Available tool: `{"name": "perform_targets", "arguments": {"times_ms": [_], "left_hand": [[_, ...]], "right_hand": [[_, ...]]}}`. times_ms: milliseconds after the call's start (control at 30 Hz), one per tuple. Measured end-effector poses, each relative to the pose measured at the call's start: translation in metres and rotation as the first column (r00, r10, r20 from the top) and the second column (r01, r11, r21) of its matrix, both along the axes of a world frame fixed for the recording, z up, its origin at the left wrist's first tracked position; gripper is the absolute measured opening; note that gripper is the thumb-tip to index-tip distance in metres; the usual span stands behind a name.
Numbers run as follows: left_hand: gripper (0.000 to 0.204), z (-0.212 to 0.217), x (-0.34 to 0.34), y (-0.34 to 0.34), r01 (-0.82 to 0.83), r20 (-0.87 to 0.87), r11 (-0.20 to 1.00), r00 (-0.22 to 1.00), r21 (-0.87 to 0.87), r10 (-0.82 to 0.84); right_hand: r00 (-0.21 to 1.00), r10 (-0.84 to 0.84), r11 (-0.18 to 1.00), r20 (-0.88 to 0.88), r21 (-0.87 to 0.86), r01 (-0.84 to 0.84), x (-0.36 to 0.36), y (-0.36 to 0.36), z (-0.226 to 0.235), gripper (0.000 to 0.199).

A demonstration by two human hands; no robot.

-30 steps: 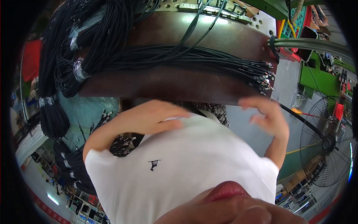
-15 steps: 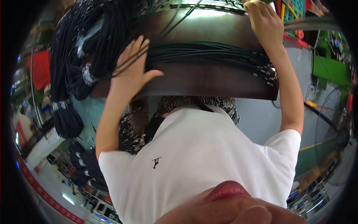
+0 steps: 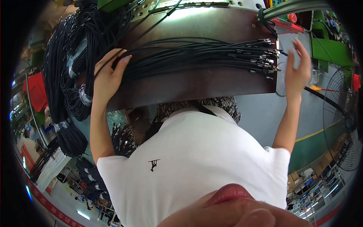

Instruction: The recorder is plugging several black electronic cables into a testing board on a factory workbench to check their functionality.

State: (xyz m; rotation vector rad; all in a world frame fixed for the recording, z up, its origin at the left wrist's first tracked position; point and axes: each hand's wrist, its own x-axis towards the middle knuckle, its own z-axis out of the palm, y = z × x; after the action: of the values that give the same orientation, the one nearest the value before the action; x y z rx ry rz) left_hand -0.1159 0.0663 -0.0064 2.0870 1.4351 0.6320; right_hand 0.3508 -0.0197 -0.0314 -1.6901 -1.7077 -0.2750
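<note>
A bundle of black cables [image 3: 181,55] lies lengthwise across the dark brown tabletop [image 3: 196,83]. Their small metal connector ends [image 3: 264,60] gather at the tabletop's right edge. At the bundle's left part, my left hand [image 3: 107,77] curls its fingers and thumb around some cables, and one strand crosses over its fingers. Just off the right edge, beside the connector ends, my right hand [image 3: 298,73] is raised with fingers apart. A dark cable tip reaches close to its thumb; whether they touch is unclear.
Thick tied coils of black cable [image 3: 68,94] hang at the left. A metal bar with holes [image 3: 196,5] runs along the far side. To the right are a grey tube [image 3: 295,8], a red button [image 3: 292,18] and a fan with a wire cage [image 3: 340,117].
My right hand has come down from the far right corner to beside the connector ends, and its fingers have opened. My left hand has shifted left and its spread fingers have curled in.
</note>
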Motion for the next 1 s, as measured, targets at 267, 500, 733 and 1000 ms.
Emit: {"name": "perform_targets", "arguments": {"times_ms": [267, 500, 733, 1000], "left_hand": [[0.027, 0.017, 0.158, 0.036, 0.543, -0.039, 0.677, 0.765, -0.497, -0.643], [0.031, 0.034, 0.173, 0.059, 0.589, 0.476, 0.215, 0.779, -0.779, -0.408], [0.037, 0.033, 0.236, -0.003, 0.566, 0.534, 0.100, 0.813, -0.819, -0.231], [0.030, 0.016, 0.177, -0.082, 0.488, 0.722, 0.558, 0.601, -0.671, 0.343]], "right_hand": [[0.752, 0.638, 0.763, 0.168, -0.271, -0.587, -0.103, 0.193, -0.056, 0.028], [0.535, 0.784, 0.595, 0.314, -0.136, -0.792, -0.071, 0.179, -0.049, 0.026], [0.642, 0.668, 0.486, -0.376, -0.433, -0.760, -0.071, 0.173, -0.011, 0.024], [0.520, 0.573, 0.413, -0.634, -0.325, -0.851, -0.067, 0.098, 0.015, 0.026]]}}
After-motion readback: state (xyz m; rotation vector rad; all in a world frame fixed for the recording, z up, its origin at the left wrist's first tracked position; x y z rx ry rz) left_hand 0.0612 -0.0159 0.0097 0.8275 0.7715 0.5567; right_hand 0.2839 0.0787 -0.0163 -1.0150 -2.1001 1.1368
